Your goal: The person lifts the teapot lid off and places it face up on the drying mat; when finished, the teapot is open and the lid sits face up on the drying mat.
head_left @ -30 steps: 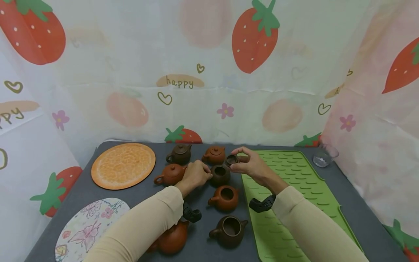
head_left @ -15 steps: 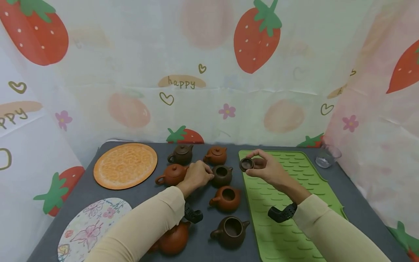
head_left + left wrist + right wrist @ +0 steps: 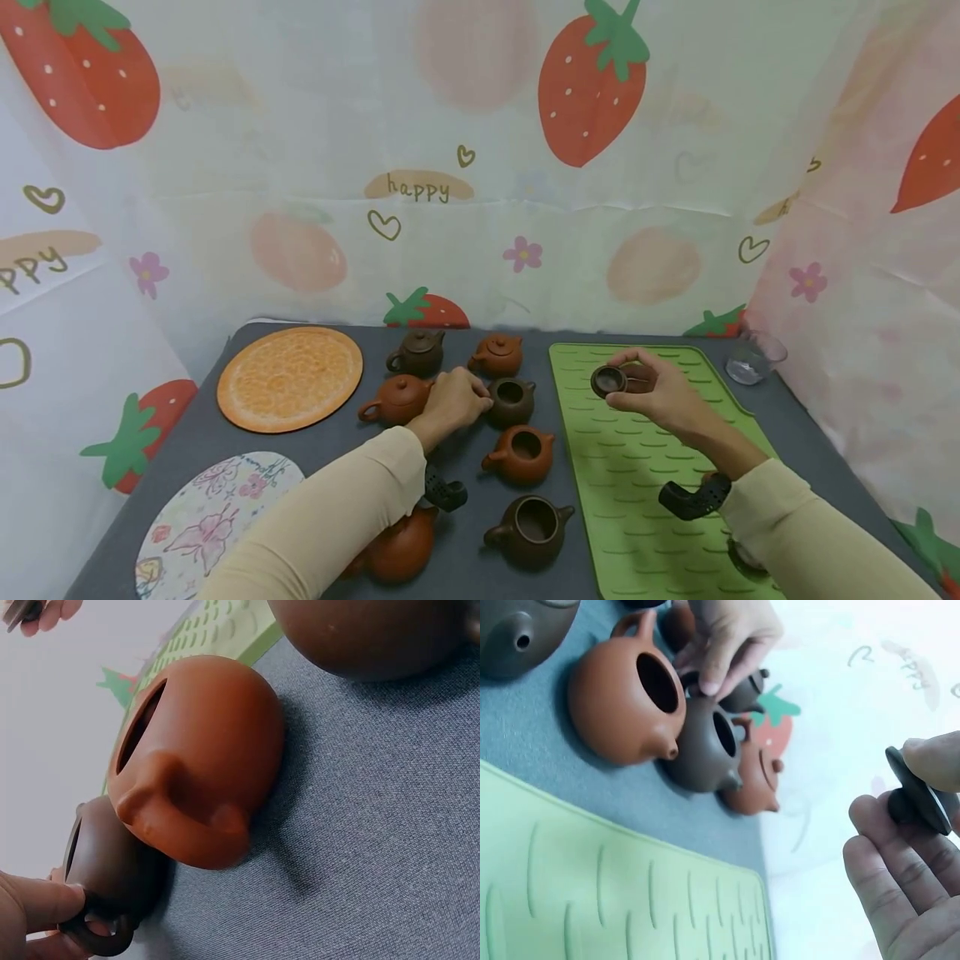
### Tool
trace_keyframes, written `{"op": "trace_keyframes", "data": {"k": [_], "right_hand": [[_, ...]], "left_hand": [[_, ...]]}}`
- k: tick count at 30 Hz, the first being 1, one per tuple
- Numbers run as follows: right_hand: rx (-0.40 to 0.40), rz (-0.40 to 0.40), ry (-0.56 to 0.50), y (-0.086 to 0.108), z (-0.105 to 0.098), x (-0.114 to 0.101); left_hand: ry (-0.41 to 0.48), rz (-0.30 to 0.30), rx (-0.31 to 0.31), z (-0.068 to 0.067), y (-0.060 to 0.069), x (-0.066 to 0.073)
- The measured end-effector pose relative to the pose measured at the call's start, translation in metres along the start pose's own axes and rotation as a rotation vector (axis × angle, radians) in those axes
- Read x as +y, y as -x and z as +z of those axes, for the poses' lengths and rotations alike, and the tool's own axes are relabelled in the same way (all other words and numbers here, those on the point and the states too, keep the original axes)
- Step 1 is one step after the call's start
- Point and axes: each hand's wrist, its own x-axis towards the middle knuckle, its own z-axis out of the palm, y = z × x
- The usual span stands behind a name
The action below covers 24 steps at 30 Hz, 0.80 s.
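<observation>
In the head view my left hand (image 3: 452, 402) pinches the handle of a small dark brown teapot (image 3: 512, 417) standing on the table with its top uncovered. The left wrist view shows thumb and finger at that handle (image 3: 105, 941). Held above the green mat, a dark teapot lid (image 3: 609, 381) is gripped by my right hand (image 3: 663, 396), its hollow underside facing me. Its knob (image 3: 901, 806) points down toward the fingers in the right wrist view. Nearer me stand a lidless orange-brown teapot (image 3: 517, 468) and a lidless dark teapot (image 3: 527, 546).
Lidded teapots (image 3: 401, 404) stand left and behind; another orange one (image 3: 401, 550) sits partly under my left sleeve. The green mat (image 3: 622, 500) bears a dark lid-like piece (image 3: 738, 567), half hidden by my right sleeve. Round mats (image 3: 288, 379) lie left; a glass cup (image 3: 750, 362) stands far right.
My right hand has carried the lid rightward, from beside the dark teapot's opening to above the green mat. My left hand keeps its place at the handle.
</observation>
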Motion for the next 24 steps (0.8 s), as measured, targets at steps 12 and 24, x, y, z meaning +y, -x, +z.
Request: {"op": "trace_keyframes", "data": {"k": [12, 24], "right_hand": [[0.025, 0.011, 0.102, 0.015, -0.031, 0.005], [0.051, 0.089, 0.203, 0.025, -0.049, 0.015]], "left_hand": [[-0.009, -0.002, -0.002, 0.001, 0.0, 0.0], [-0.008, 0.017, 0.006, 0.001, -0.001, -0.001]]}}
